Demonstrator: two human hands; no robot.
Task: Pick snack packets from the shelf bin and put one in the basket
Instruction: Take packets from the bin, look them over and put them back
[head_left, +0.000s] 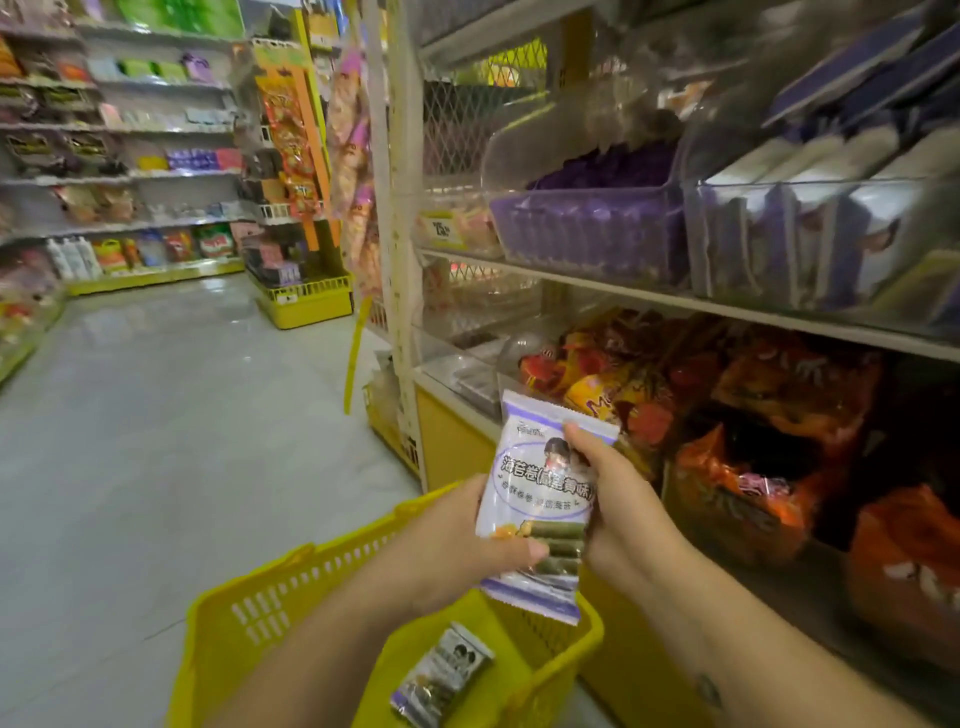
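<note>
Above yellow slotted plastic basket (280, 592), 1 white-and-purple foil snack packet (537, 501) is pinched upright by left hand (457, 538) and right hand (623, 512), label faced up, likely for reading before release.

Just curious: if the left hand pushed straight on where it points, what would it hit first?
The left hand holds the packet; past that, probably the right hand, though depth is unclear.

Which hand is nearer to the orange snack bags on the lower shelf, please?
Right. The right hand grips the purple packet by its shelf-side edge, close beside the orange snack bags; the left hand holds the opposite edge, out over the yellow basket.
</note>
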